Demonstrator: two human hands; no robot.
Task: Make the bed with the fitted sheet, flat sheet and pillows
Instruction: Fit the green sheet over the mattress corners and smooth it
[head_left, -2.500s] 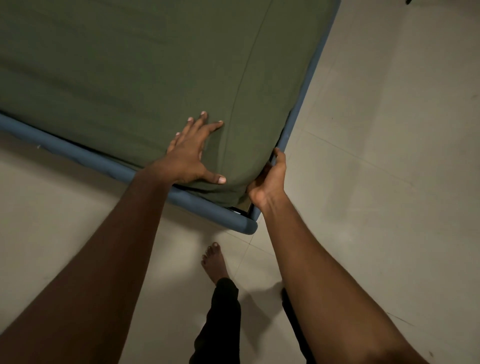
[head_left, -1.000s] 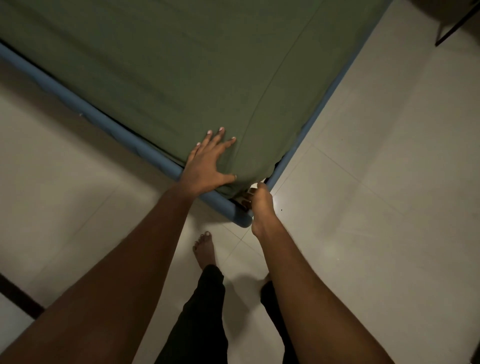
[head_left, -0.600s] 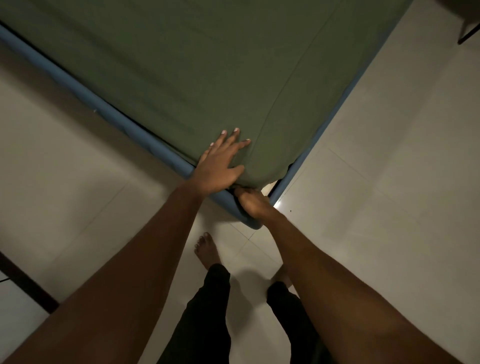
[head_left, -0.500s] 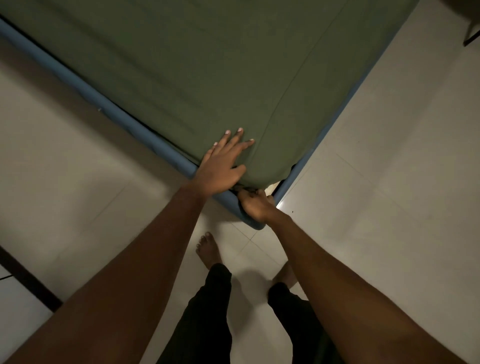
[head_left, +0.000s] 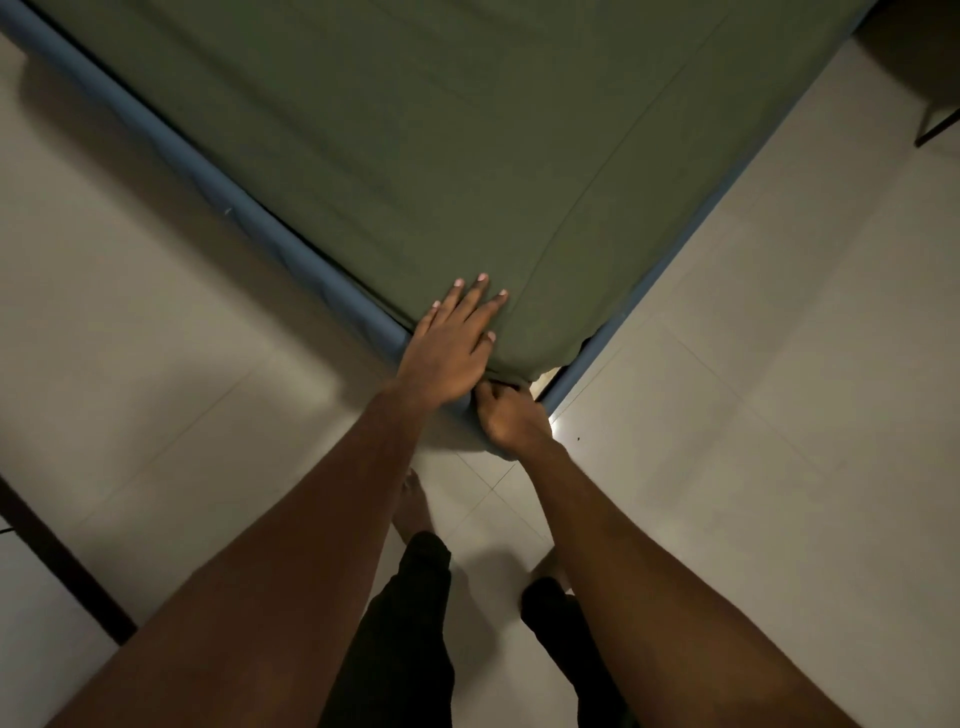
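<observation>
A dark green fitted sheet (head_left: 441, 156) covers the mattress on a blue metal bed frame (head_left: 234, 208). I stand at the near corner of the bed. My left hand (head_left: 452, 343) lies flat with straight fingers on top of the sheet at that corner, pressing it down. Just below it, my right hand (head_left: 506, 418) has its fingers curled under the corner, gripping the sheet's hem where it meets the frame. A pale patch of bare mattress (head_left: 548, 375) shows beside the right hand. No flat sheet or pillows are in view.
Pale tiled floor (head_left: 753, 389) surrounds the bed corner. My legs in black trousers (head_left: 410, 623) and bare feet stand close to the frame. A dark strip (head_left: 62, 561) crosses the floor at lower left, and dark furniture legs (head_left: 935, 124) stand at upper right.
My right hand has moved from the right side of the corner round to its underside and curled onto the hem. The left hand stays flat on the corner. My view has pulled back.
</observation>
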